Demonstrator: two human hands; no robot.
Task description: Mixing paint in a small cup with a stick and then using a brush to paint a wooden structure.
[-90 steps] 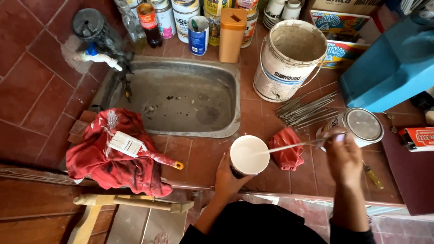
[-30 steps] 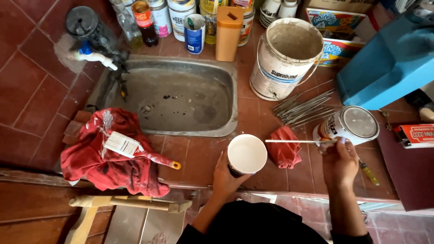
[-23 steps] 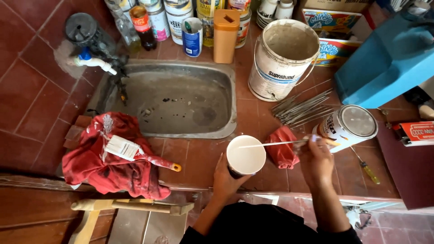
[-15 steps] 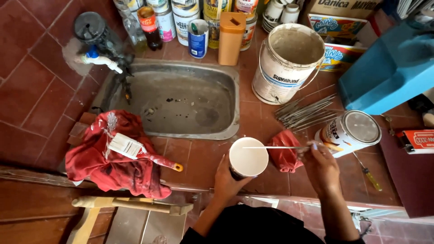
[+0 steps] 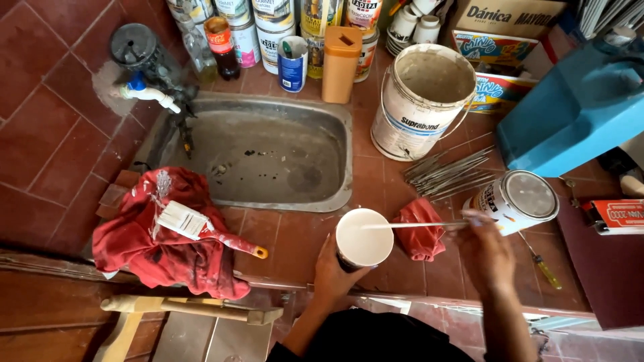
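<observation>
The left hand (image 5: pixel 332 271) gripped a white cup (image 5: pixel 363 238) while the right hand (image 5: pixel 486 251), at its three o'clock, pinched a thin stick (image 5: pixel 409 225) across the rim, mid-stir by the look of it, calling for a steady cup.

Along the counter's (image 5: pixel 295 234) back edge stand labelled tins (image 5: pixel 272 23) and an orange carton (image 5: pixel 341 64). Right of the sink sits a white labelled bucket (image 5: pixel 419 100). Printed cardboard boxes (image 5: pixel 503 53) fill the back right corner; a red-and-white box (image 5: pixel 617 216) lies at the right edge.
</observation>
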